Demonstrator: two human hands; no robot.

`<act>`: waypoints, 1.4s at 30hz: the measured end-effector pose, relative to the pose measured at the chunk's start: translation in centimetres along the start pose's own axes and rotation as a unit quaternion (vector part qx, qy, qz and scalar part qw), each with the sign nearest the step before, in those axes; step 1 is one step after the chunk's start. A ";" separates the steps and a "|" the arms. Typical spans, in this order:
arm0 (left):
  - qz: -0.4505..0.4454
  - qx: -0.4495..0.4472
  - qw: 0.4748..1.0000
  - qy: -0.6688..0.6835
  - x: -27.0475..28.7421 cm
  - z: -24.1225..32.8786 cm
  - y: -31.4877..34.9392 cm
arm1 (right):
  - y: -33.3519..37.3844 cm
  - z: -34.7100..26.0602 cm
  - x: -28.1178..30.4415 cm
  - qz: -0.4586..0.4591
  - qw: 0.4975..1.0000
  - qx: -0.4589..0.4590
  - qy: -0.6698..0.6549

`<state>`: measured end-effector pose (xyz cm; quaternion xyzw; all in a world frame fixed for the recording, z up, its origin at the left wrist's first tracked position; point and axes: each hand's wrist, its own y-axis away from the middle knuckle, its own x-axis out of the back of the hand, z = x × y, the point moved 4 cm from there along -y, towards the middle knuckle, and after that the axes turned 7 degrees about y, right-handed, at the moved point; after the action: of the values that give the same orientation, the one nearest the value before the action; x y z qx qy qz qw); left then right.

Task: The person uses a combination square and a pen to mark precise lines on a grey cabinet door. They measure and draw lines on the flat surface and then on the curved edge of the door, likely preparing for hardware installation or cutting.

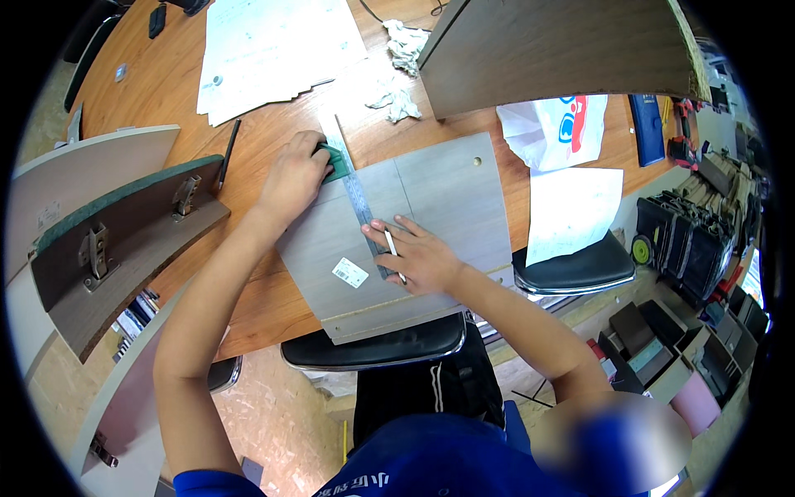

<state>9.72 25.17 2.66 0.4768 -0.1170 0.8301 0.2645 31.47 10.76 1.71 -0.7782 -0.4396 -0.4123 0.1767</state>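
Observation:
A grey wood-grain panel (451, 207) lies on the table, with a white label (350, 272), a thin line across it and a small round hole near its far right corner. A combination square with a green head (335, 163) and a steel blade (356, 197) rests across the panel. My left hand (294, 176) is closed around the green head at the panel's far left edge. My right hand (424, 258) holds a slim white pencil (391, 248) between its fingers, and its fingertips lie at the near end of the blade.
Papers (269, 58), a black pen (229, 155) and crumpled gloves (396, 101) lie on the table. A large brown panel (546, 62) stands far right, near a white plastic bag (551, 132). Curved panels with hinges (98, 257) stand at left. Black chairs (377, 346) sit below the near edge.

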 end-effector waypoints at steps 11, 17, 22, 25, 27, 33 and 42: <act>0.005 0.013 1.000 0.003 -0.3 -0.1 0.3 | 0.1 0.1 -0.4 -0.006 1.000 0.003 0.002; -0.022 0.014 0.999 0.033 0.3 0.1 0.4 | 0.1 0.1 -0.4 0.000 1.000 0.004 -0.004; -0.047 0.016 0.998 0.029 0.6 0.4 0.1 | 0.0 0.1 -0.5 -0.014 1.000 0.001 0.002; -0.038 0.023 0.999 0.022 0.4 0.3 0.2 | -0.1 0.1 -0.5 -0.013 1.000 -0.001 0.003; -0.028 0.027 0.999 0.025 0.1 0.2 0.3 | 0.1 0.0 -0.4 -0.016 1.000 -0.004 0.003; -0.028 0.041 0.998 0.043 -0.3 -0.1 0.3 | 0.2 -0.1 -0.1 -0.025 0.999 0.007 0.025; -0.021 0.021 0.999 0.013 -0.2 0.3 0.2 | 0.4 0.1 -0.4 -0.008 0.999 0.019 0.030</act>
<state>9.92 24.82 2.70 0.4742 -0.0860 0.8327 0.2727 31.80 10.39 1.34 -0.7586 -0.4481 -0.4279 0.2016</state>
